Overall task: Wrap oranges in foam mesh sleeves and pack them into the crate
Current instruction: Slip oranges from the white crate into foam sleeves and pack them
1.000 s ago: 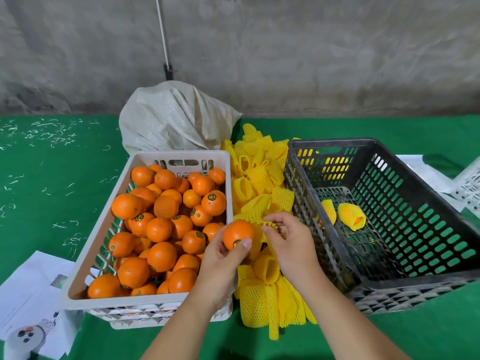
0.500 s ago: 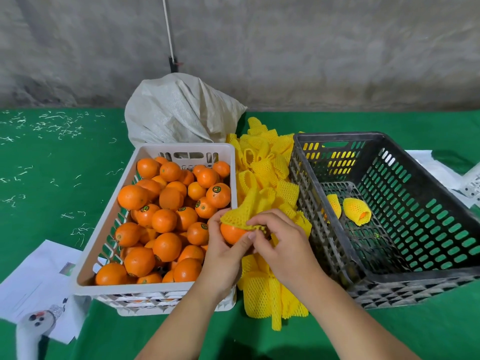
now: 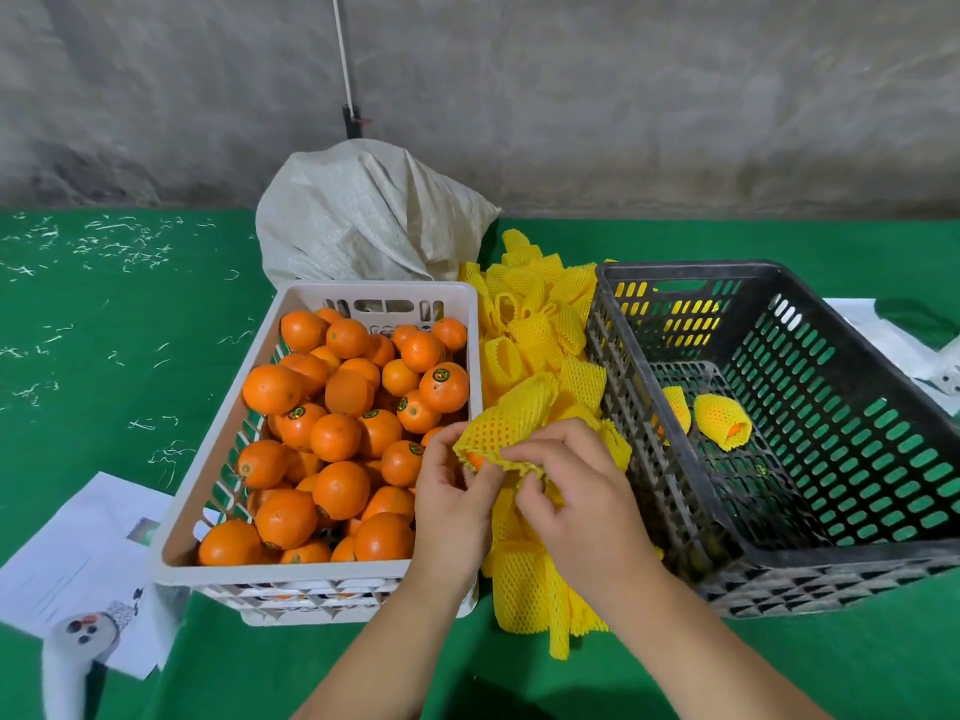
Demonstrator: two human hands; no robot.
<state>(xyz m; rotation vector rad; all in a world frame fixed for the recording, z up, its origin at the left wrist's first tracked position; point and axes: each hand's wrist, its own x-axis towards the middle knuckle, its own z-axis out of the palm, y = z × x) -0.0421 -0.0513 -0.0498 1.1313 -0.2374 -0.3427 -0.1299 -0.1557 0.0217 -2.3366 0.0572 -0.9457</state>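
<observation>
Hands meet over the gap between two crates on the green cloth-covered bench (image 3: 130, 356). The left hand (image 3: 449, 504) has its fingers curled round a round orange fruit (image 3: 475, 459), of which only a small patch shows under a yellow foam mesh sleeve (image 3: 506, 423) drawn over most of it. The right hand (image 3: 582, 491) pinches the lower edge of that sleeve with its fingers bent.

Below and behind the hands lies a heap of loose yellow foam mesh sleeves (image 3: 530, 324), filling the strip between the crates. To the left, the white slotted plastic crate (image 3: 322, 569) is piled with bare oranges (image 3: 337, 439), several bearing small dark stickers. To the right, the dark grey slotted plastic crate (image 3: 857, 556) holds two sleeved oranges (image 3: 719, 420) near its left wall, just beside each other.

A pale woven sack (image 3: 363, 220) slumps behind the white crate, against the grey concrete wall (image 3: 623, 96). White printed papers (image 3: 78, 558) lie on the bench at the lower left.
</observation>
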